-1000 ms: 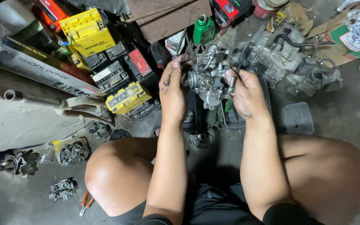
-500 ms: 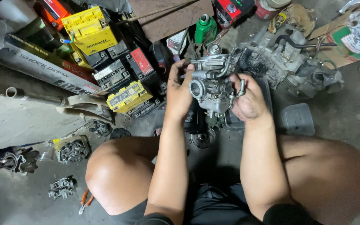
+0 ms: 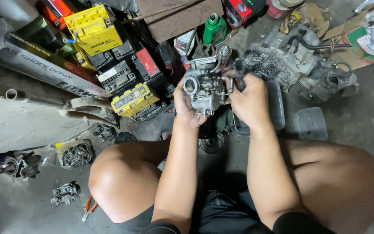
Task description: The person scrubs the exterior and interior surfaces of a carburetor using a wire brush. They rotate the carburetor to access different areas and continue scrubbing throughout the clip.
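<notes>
The carburetor [image 3: 204,89] is held up between both hands, above the floor [image 3: 360,125] and in front of the knees. Compared with 1 second ago, it has been turned: its round opening now faces left and toward the camera, where earlier it was tilted and partly hidden by fingers. The left hand [image 3: 185,108] is wrapped under and behind the metal body, supporting it from the lower left. The right hand [image 3: 249,102] is closed on the right side, and a dark tool handle [image 3: 239,69] appears to be gripped in it, held against the carburetor; what its tip touches cannot be told. It was seen more loosely placed half a second ago, so the grip is judged to have been tightened and the part steadied for work on its right side.

A green bottle [image 3: 215,28] stands just beyond the carburetor, an engine block [image 3: 291,65] lies to the right, and 1 yellow battery [image 3: 92,28] sits among others at the upper left. A clear plastic tray [image 3: 310,123] rests on the floor near the right hand.
</notes>
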